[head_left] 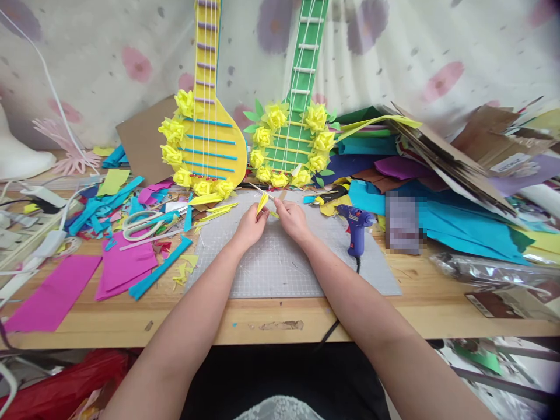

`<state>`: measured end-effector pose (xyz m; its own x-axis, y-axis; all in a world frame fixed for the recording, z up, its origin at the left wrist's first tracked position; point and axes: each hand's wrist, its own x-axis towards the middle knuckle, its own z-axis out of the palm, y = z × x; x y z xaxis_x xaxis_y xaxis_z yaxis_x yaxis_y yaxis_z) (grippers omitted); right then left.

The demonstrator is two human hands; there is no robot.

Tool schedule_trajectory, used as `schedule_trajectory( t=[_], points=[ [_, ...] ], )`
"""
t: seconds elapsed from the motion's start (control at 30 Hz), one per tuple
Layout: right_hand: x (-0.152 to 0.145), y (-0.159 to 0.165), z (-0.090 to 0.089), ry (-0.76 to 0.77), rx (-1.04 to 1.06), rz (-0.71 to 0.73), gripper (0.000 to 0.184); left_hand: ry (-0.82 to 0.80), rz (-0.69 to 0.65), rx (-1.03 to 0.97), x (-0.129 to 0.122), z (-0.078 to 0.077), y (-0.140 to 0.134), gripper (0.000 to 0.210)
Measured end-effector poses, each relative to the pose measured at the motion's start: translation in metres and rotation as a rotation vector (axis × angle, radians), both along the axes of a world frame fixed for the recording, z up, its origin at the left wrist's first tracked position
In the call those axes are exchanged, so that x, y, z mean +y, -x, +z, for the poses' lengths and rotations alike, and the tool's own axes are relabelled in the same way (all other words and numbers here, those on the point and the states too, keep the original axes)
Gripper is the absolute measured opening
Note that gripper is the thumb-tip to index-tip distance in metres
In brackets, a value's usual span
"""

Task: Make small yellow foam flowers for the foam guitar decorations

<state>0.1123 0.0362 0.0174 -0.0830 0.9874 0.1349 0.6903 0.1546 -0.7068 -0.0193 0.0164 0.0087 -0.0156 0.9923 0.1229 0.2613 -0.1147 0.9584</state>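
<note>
Above the grey cutting mat (280, 274), my left hand (250, 226) pinches a small folded piece of yellow paper (262, 203). My right hand (290, 218) is close beside it, its fingers closed around a thin pale stick (265, 193) that points up and to the left. A bit of yellow shows under the right fingers, too small to make out. Behind the hands stand two paper-covered instrument shapes: a yellow one (238, 137) and a green one (306, 76), both edged with yellow paper flowers (276, 116). Yellow paper strips (219, 210) lie left of my left hand.
A blue glue gun (356, 224) stands on the mat's right side, its cord running to the front edge. Scissors (140, 224), magenta sheets (126, 265) and paper scraps crowd the left. Blue paper (464, 224) and stacked cardboard (459, 157) fill the right.
</note>
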Motion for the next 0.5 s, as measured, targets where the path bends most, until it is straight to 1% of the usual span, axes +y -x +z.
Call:
schedule_trajectory(
  t=[0.13,0.23,0.37,0.5],
  points=[
    [0.001,0.0,0.001,0.033,0.03,-0.017,0.049,0.011,0.007,-0.045,0.0,0.004,-0.001,0.006],
    [0.005,-0.001,-0.003,0.104,0.09,-0.066,0.052,0.031,-0.011,-0.086,-0.002,0.007,-0.002,0.006],
    [0.014,-0.002,-0.011,0.249,0.245,-0.13,0.052,0.014,-0.032,-0.055,-0.006,0.006,-0.001,0.014],
    [0.02,-0.002,-0.016,0.317,0.377,-0.155,0.044,-0.037,-0.05,0.012,-0.007,0.006,-0.001,0.014]
  ],
)
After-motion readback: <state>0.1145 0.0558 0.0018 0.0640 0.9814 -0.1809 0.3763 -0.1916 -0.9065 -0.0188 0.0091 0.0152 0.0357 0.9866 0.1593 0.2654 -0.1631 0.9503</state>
